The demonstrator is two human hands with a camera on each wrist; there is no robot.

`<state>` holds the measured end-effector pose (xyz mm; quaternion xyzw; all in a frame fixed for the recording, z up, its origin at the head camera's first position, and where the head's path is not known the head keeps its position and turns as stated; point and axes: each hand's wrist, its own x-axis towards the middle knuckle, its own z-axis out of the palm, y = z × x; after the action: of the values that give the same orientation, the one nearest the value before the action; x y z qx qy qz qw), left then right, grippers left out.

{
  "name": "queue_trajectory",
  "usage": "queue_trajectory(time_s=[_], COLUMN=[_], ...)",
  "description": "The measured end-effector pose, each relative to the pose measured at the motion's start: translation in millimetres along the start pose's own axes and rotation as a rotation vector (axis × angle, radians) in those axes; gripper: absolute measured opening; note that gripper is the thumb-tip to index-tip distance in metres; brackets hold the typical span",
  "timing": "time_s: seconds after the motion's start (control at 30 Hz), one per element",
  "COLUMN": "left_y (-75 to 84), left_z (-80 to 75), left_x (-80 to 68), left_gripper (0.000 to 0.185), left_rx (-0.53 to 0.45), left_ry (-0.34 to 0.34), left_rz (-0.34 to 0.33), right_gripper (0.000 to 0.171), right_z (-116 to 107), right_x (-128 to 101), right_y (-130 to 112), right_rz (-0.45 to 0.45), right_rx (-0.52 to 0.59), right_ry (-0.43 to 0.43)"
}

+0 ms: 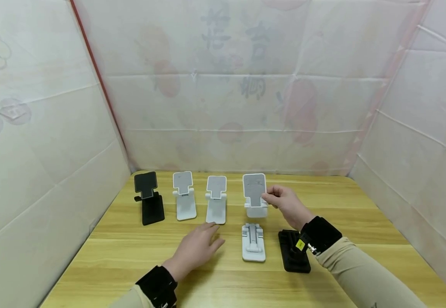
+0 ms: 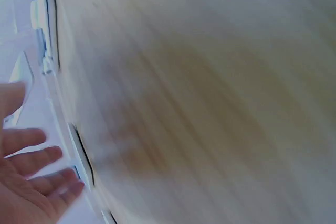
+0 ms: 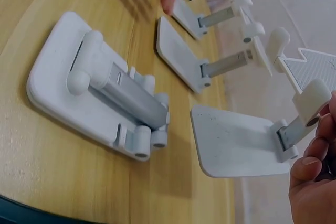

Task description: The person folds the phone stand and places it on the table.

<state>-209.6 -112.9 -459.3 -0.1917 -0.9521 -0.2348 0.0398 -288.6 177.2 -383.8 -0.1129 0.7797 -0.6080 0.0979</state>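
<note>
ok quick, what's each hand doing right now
Left hand: open, fingers straight, over the table, holding nothing.
Right hand: fingers pinch the unfolded white phone stand.

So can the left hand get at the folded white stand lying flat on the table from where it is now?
Probably yes. The left hand rests open on the table just left of the folded white stand, with only bare wood between them. The right hand is busy farther back, holding the opened stand.
</note>
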Motion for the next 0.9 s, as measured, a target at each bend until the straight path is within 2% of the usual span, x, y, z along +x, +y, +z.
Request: queue_trajectory(time_s=[0.1,0.27,0.3,0.37,0.5,0.63,0.77,0.9], left_y=[9.8,24.1,26.1,29.1,32.1,32.3,30.2,26.9], left_z=[1.5,3.2,3.9,6.3,9.7,11.7,13.5,12.4], left_x=[12.8,31.7,34.7,40.4,49.0,54.6,57.6,57.8], left_gripper=[0.051,0.064,0.067,0.072,0.076,0.063,0.046,0.037], left_rx=[-0.256,-0.826,-0.923,-1.054,-1.184,-1.259,-1.283,-1.285], left_ry=[0.011,-0.078,-0.099,-0.124,-0.152,-0.155,-0.111,-0.055], left_rz=[-0.048,-0.195,-0.222,-0.265,-0.308,-0.314,-0.311,-0.29], right_gripper=[0.019,0.017,0.017,0.018,0.016,0.016,0.017,0.017], right_z=[3,10,12,15,22,26,29,30], right_x=[-1,-2,-2,-3,-4,-5,-5,-5], right_y=[-4,-7,-8,-10,-13,-15,-17,-19], right_rz=[-0.014,-0.034,-0.04,-0.053,-0.068,-0.071,-0.069,-0.057], right_rx=[0.001,0.011,0.014,0.019,0.043,0.069,0.079,0.074], right_ry=[-0.023,-0.042,-0.045,-0.049,-0.07,-0.1,-0.118,-0.12])
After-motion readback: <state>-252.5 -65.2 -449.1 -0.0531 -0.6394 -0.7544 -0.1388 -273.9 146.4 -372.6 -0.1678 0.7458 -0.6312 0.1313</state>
